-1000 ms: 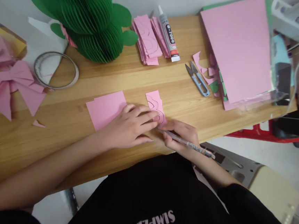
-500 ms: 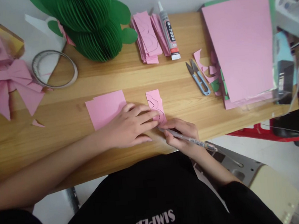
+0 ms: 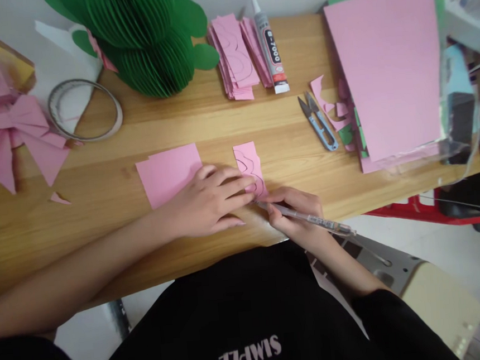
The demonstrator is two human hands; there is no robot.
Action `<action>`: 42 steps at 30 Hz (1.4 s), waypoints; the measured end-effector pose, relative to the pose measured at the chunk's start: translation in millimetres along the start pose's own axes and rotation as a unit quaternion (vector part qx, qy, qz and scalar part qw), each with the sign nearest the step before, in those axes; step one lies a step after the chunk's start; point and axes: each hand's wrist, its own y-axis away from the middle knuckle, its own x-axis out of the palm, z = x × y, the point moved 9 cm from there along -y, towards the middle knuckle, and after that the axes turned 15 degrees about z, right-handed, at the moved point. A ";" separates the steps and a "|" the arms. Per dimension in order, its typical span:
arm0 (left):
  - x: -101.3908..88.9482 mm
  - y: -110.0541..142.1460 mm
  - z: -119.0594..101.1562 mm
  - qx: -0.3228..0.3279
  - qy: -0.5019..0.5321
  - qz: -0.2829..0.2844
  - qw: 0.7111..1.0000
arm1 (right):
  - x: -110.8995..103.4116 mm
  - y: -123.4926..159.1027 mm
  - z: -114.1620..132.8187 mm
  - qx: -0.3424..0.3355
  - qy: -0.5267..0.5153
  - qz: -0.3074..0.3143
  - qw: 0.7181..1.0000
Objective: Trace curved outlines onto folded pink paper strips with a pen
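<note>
Pink strip (image 3: pixel 250 161) here, long axis running away from the body | left hand (image 3: pixel 213 204) flat, fingers loosely spread over its left edge, gripping nothing | right hand (image 3: pixel 299 201) at its near end, pinching pen (image 3: pixel 317 221)

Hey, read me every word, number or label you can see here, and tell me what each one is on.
"B-7000": on the glue tube, printed along its length.
"SIMPLE": on the black shirt, upside down in this view.
Too small or blurred to read: the finer print on the glue tube, and the print on the pen.
I can make out no other words or numbers.
</note>
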 end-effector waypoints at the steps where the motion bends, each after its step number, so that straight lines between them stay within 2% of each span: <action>1: 0.4 0.0 0.1 -0.002 -0.001 0.002 1.000 | -1.0 -0.1 -0.7 0.007 0.002 0.000 1.000; 5: 1.2 0.1 -0.1 -0.009 -0.014 0.007 1.000 | -6.1 0.0 -1.6 0.017 0.003 -0.014 1.000; 13: -6.2 3.3 -6.2 0.030 -0.060 -0.065 0.996 | -9.2 -0.4 -7.1 0.049 -0.018 -0.028 0.998; 21: -5.2 2.7 -4.1 0.007 -0.052 -0.038 0.998 | -14.3 1.6 -15.4 0.084 -0.008 -0.039 0.996; 27: -5.5 3.0 -6.0 0.022 -0.057 -0.052 0.997 | -16.7 1.7 -17.3 0.078 -0.005 -0.048 0.996; 34: -2.2 2.1 -3.7 0.013 -0.056 -0.041 0.998 | -16.3 1.5 -10.5 0.062 0.019 -0.047 0.997; 39: -5.6 2.9 -8.1 0.030 -0.075 -0.052 0.995 | -11.9 1.2 -9.5 0.064 0.014 -0.030 0.997; 42: -4.3 2.1 -8.0 0.027 -0.066 -0.040 0.997 | -9.5 0.6 -9.0 0.053 -0.005 -0.023 0.998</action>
